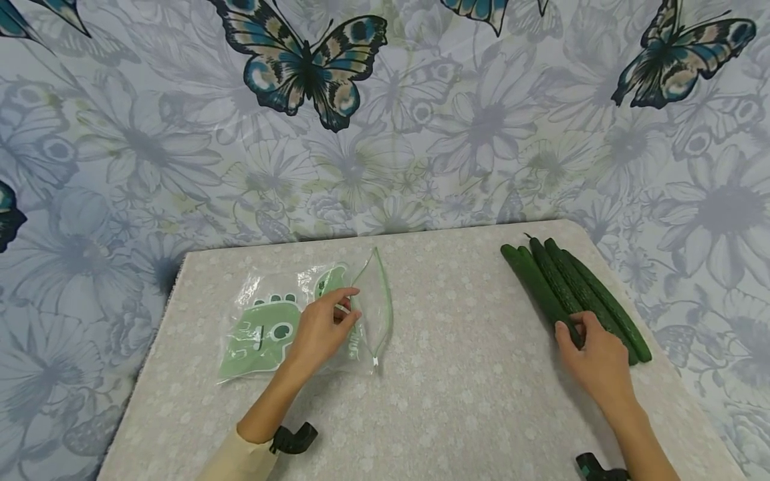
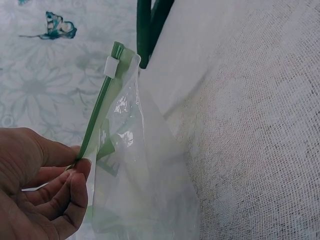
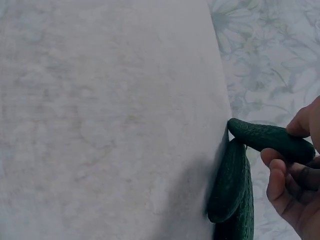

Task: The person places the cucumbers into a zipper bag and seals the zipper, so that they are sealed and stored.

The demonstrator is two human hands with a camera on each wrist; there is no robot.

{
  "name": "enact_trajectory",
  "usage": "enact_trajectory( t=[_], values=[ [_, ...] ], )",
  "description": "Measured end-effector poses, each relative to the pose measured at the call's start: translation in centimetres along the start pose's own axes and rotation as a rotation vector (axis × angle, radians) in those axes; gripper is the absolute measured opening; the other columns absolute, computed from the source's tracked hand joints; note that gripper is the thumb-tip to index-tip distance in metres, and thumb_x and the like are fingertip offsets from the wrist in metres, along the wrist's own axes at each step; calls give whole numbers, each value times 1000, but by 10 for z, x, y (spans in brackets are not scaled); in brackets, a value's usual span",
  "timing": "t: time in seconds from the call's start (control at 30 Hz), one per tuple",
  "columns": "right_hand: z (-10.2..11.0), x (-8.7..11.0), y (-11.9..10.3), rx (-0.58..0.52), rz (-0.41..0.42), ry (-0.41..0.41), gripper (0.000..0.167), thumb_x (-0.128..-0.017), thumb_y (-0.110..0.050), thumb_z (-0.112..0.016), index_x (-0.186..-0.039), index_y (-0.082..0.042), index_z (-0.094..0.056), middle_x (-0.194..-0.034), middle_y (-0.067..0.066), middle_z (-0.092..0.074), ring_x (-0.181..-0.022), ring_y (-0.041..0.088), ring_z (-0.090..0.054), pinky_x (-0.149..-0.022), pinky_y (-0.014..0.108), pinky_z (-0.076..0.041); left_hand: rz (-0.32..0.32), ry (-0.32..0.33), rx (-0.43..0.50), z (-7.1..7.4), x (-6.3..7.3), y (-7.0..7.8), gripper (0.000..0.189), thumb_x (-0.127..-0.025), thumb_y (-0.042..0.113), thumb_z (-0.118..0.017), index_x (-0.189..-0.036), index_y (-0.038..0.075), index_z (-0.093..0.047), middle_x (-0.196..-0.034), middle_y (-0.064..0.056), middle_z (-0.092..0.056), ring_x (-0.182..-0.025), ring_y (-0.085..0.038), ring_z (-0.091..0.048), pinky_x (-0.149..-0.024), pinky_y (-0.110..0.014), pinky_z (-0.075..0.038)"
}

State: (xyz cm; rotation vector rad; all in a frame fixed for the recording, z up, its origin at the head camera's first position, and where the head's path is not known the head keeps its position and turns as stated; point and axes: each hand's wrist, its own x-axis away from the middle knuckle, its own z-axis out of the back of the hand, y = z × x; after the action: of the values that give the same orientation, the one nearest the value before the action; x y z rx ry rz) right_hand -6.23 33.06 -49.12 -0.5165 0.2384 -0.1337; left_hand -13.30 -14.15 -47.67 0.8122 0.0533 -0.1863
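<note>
A clear zip bag (image 1: 259, 347) with green cartoon prints lies on the left half of the table, its mouth spread apart toward the right. My left hand (image 1: 319, 334) pinches one green-edged side of that mouth. In the left wrist view the white slider (image 2: 111, 67) sits near one end of the green zip strip (image 2: 94, 120). Several dark green cucumbers (image 1: 601, 300) lie side by side at the table's right. With thumb and fingers my right hand (image 1: 601, 364) grips the near end of the leftmost cucumber (image 1: 535, 287); in the right wrist view this cucumber (image 3: 270, 140) is angled away from the others.
A pale patterned cloth covers the table (image 1: 457, 374), whose right edge runs close beside the cucumbers. Behind it hangs a floral backdrop (image 1: 421, 133) with butterflies. A black wrist device (image 1: 295, 439) is strapped by the left sleeve.
</note>
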Motion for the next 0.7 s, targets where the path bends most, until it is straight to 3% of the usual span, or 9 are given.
enact_trajectory(
  t=[0.1, 0.23, 0.33, 0.47, 0.7],
  values=[
    [3, -4, 2, -47, -17, 66, 37, -108, -34, -60, -125, -2, -67, -98, 19, -71, -68, 7, -54, -64, 33, -42, -3, 0, -1, 0, 0, -1, 42, -99, 17, -79, -140, 14, -71, -107, -4, -75, -87, -16, -77, -77, -38, -64],
    [5, -8, 5, -97, -54, 111, 37, -109, -36, -58, -126, -4, -67, -92, 15, -78, -62, -10, -55, -59, 26, -45, -5, 0, -3, 0, -1, -2, 42, -99, 18, -79, -140, 14, -71, -107, -4, -75, -86, -16, -76, -77, -37, -64],
    [6, -12, 6, -170, -73, 135, 36, -110, -36, -58, -124, -4, -67, -81, -8, -79, -61, -19, -58, -56, 16, -48, -9, 5, -6, 0, -1, -2, 42, -99, 17, -79, -139, 14, -71, -107, -4, -75, -86, -15, -76, -76, -37, -63],
    [6, -16, 5, -317, -113, 167, 28, -110, -32, -60, -117, -6, -68, -79, -34, -67, -63, -15, -66, -61, 8, -53, -14, 8, -8, -1, -2, -2, 42, -98, 17, -80, -138, 13, -72, -106, -3, -76, -86, -14, -76, -77, -37, -63],
    [10, -19, 2, -478, -121, 150, 22, -109, -24, -64, -114, -4, -70, -79, -28, -73, -65, 0, -75, -65, 13, -61, -14, 2, -14, 0, -3, 1, 41, -98, 16, -80, -138, 13, -72, -106, -4, -76, -84, -12, -75, -76, -33, -61]
  ],
)
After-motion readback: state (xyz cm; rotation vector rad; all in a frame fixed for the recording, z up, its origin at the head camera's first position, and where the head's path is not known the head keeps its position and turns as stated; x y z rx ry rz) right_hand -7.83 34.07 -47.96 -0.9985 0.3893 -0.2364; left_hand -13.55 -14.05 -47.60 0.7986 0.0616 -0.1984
